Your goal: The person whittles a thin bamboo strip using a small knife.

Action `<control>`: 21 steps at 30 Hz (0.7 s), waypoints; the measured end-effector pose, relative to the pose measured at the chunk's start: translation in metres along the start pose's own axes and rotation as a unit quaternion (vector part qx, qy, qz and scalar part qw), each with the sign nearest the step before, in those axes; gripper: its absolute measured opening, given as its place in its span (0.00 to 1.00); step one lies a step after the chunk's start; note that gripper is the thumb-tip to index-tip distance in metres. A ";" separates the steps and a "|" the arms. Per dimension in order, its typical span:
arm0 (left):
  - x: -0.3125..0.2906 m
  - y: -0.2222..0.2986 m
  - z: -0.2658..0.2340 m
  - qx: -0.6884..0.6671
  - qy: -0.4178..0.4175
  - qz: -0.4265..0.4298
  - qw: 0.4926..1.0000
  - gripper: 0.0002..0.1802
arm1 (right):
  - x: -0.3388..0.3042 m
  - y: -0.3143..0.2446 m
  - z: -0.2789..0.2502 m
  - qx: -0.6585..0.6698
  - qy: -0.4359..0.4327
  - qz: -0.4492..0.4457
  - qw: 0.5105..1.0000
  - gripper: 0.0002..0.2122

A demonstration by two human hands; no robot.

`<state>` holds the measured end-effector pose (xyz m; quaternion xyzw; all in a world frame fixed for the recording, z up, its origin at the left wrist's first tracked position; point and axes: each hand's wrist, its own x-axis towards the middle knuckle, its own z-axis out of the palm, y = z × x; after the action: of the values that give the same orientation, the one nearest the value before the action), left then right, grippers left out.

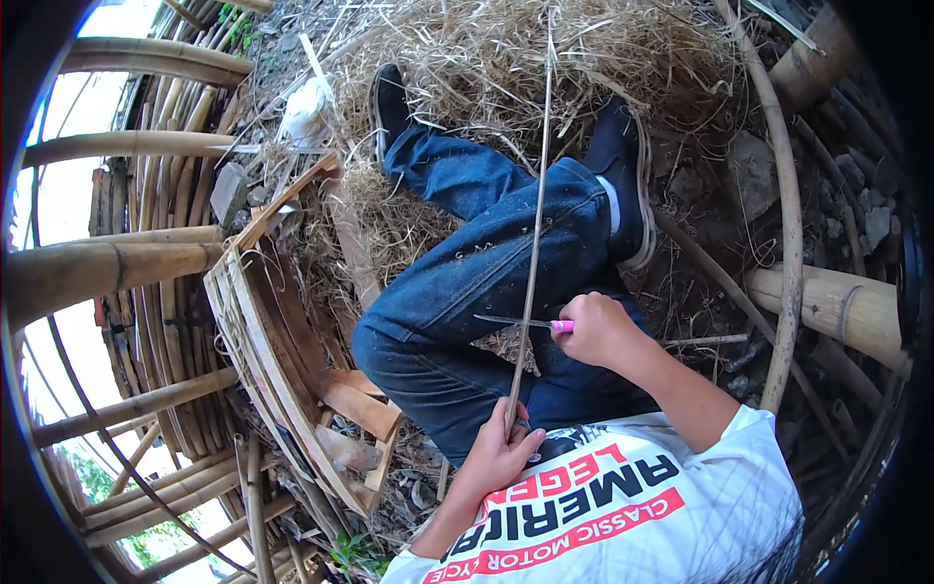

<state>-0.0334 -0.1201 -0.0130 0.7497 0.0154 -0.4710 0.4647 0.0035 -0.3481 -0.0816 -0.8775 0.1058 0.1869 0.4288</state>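
My left hand (501, 451) is closed around the near end of a long, thin bamboo strip (538, 214), close to my shirt. The strip runs away from me over my jeans (457, 282) to the heap of shavings. In my right hand (600, 329) is a knife (506, 319) with a pink handle and a narrow blade pointing left. The blade crosses the strip above my lap, a little beyond my left hand. Whether its edge touches the strip I cannot tell.
A heap of dry bamboo shavings (584, 58) lies beyond my feet. To my left stands a wooden crate (282, 360), with bamboo poles (126, 146) behind it. A white plastic bag (305, 112) sits near the far left. Poles (827, 311) and stones (754, 175) are on the right.
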 end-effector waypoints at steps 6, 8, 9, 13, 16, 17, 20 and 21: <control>-0.002 -0.002 -0.003 -0.007 -0.009 0.001 1.000 0.17 | -0.018 0.000 -0.004 -0.043 -0.025 0.070 0.996 0.12; -0.002 -0.002 -0.003 -0.008 -0.023 0.012 1.000 0.18 | -0.022 0.000 -0.001 -0.045 -0.027 0.095 0.994 0.12; -0.004 -0.004 -0.001 -0.014 -0.024 0.015 0.999 0.18 | -0.021 -0.003 0.000 -0.052 -0.027 0.095 0.994 0.12; -0.003 -0.015 -0.002 -0.009 -0.023 0.039 0.999 0.17 | -0.008 -0.027 0.004 -0.028 -0.012 0.068 0.997 0.11; -0.003 -0.021 -0.004 -0.065 -0.038 0.031 0.997 0.16 | -0.011 -0.027 0.004 -0.051 -0.023 0.083 0.995 0.11; -0.004 -0.021 -0.005 -0.070 -0.038 0.031 0.996 0.16 | -0.015 -0.022 0.005 -0.055 -0.026 0.083 0.995 0.11; -0.005 -0.020 -0.003 -0.100 -0.054 0.020 0.993 0.17 | -0.026 -0.017 0.006 -0.050 -0.049 0.128 0.989 0.12; -0.005 -0.020 -0.005 -0.086 -0.055 0.021 0.995 0.17 | -0.025 -0.024 0.011 -0.050 -0.039 0.132 0.989 0.12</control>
<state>-0.0421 -0.1032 -0.0230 0.6797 0.0146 -0.4988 0.5375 -0.0131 -0.3242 -0.0604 -0.8681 0.1949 0.2809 0.3599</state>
